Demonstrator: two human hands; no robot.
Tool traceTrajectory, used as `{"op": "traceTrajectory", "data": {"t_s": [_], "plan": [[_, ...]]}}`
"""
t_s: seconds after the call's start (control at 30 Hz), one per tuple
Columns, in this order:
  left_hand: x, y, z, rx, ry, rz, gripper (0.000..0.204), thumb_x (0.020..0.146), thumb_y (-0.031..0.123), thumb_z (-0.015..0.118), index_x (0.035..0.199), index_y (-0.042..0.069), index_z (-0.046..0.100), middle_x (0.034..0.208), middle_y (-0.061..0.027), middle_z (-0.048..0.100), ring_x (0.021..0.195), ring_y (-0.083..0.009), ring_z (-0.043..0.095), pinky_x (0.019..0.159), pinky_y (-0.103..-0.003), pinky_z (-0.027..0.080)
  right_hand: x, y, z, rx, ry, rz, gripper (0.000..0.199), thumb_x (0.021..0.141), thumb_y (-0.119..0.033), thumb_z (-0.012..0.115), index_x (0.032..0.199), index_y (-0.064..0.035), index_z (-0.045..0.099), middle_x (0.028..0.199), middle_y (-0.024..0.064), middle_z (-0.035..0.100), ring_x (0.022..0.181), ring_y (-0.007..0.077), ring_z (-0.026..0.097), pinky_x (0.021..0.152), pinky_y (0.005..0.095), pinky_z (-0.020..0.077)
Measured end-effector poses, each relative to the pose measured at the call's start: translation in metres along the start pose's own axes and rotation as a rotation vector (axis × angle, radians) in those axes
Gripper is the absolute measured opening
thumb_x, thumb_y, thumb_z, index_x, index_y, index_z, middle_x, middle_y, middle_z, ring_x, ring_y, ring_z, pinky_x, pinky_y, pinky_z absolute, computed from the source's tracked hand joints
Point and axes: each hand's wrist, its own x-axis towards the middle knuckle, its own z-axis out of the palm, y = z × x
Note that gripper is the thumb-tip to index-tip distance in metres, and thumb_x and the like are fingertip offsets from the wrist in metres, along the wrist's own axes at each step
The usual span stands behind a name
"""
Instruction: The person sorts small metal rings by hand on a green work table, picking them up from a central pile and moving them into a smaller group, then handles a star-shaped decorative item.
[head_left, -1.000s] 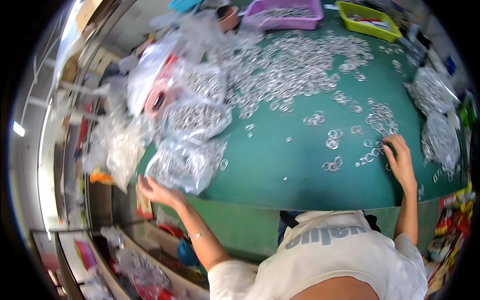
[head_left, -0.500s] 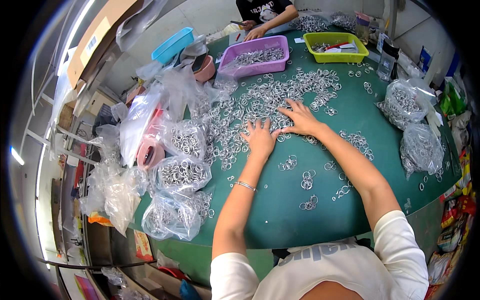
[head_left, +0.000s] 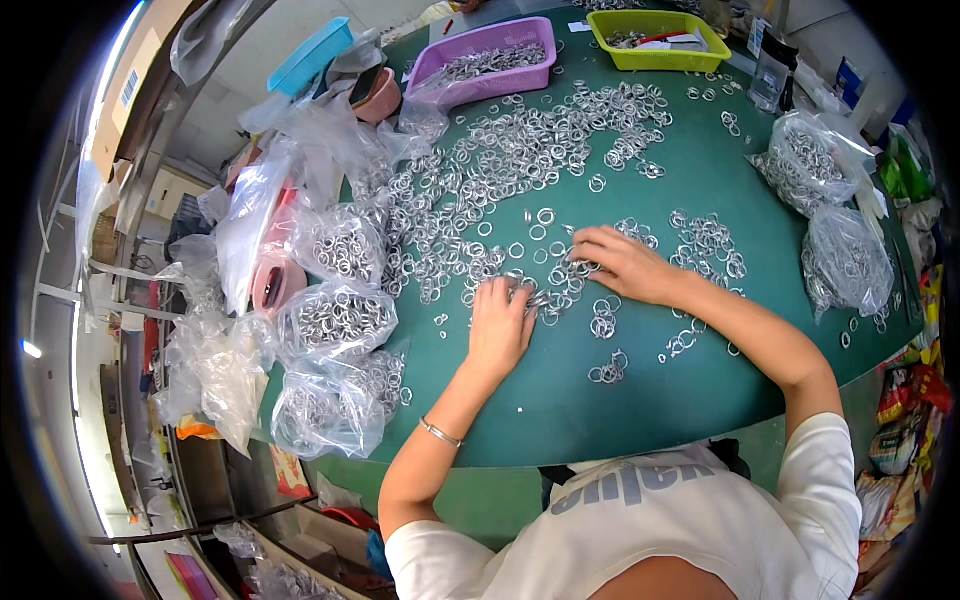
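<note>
Left hand (head_left: 498, 325) and right hand (head_left: 622, 263) lie palm-down, fingers spread open and gripping nothing, on loose metal rings (head_left: 520, 160) mid-table, forearms reaching in from near edge of green table (head_left: 560, 410).

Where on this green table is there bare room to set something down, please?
Bare green table lies along the near edge, below the left hand and right hand. The middle is crowded with loose metal rings; bags of rings line the left.
</note>
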Motion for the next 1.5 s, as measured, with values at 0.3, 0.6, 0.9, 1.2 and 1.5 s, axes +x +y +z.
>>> {"op": "traceTrajectory", "data": {"t_s": [0.3, 0.6, 0.9, 1.2, 1.5], "plan": [[-0.024, 0.007, -0.001, -0.15, 0.092, -0.035, 0.02, 0.065, -0.009, 0.053, 0.083, 0.0, 0.056, 0.09, -0.0138, 0.049, 0.086, -0.0313, 0.049, 0.077, -0.039, 0.04, -0.048, 0.001, -0.037, 0.722, 0.274, 0.641, 0.033, 0.085, -0.017, 0.058, 0.112, 0.001, 0.049, 0.099, 0.0058, 0.055, 0.084, 0.0093, 0.051, 0.074, 0.0234, 0.0424], [0.051, -0.008, 0.028, 0.028, 0.126, -0.194, 0.036, 0.079, 0.011, 0.059, 0.113, 0.002, 0.05, 0.116, -0.0168, 0.049, 0.109, -0.0332, 0.045, 0.089, -0.048, 0.036, -0.028, 0.001, -0.073, -0.145, -0.215, 0.793, 0.031, 0.082, -0.029, 0.061, 0.099, -0.0039, 0.061, 0.087, 0.0095, 0.063, 0.085, 0.0223, 0.057, 0.073, 0.0319, 0.0424], [-0.01, 0.039, 0.022, -0.039, -0.104, 0.148, 0.034, 0.078, 0.002, 0.054, 0.112, 0.002, 0.053, 0.119, -0.0162, 0.049, 0.113, -0.0312, 0.046, 0.099, -0.049, 0.029, 0.061, 0.04, 0.019, -0.366, 0.11, 0.008, 0.035, 0.075, -0.005, 0.059, 0.11, -0.0077, 0.054, 0.106, 0.009, 0.055, 0.098, 0.0254, 0.05, 0.084, 0.0352, 0.0406], [-0.009, -0.003, -0.013, -0.1, 0.115, -0.246, 0.038, 0.079, 0.01, 0.059, 0.115, 0.001, 0.05, 0.126, -0.0226, 0.041, 0.118, -0.0385, 0.037, 0.099, -0.045, 0.029, 0.049, -0.003, -0.012, 1.502, 0.331, 0.689, 0.024, 0.086, -0.015, 0.054, 0.104, 0.0, 0.053, 0.082, 0.003, 0.055, 0.069, 0.0106, 0.053, 0.061, 0.023, 0.0432], [-0.036, 0.03, -0.008, 0.064, -0.178, -0.018, 0.049, 0.072, 0.023, 0.067, 0.117, 0.012, 0.051, 0.122, -0.0108, 0.044, 0.118, -0.0383, 0.034, 0.092, -0.049, 0.031, 0.081, 0.004, 0.051, 0.065, 0.061, 0.113, 0.03, 0.073, -0.02, 0.069, 0.097, -0.0033, 0.061, 0.062, 0.0042, 0.05, 0.057, 0.0166, 0.049, 0.053, 0.0277, 0.0377]]}}
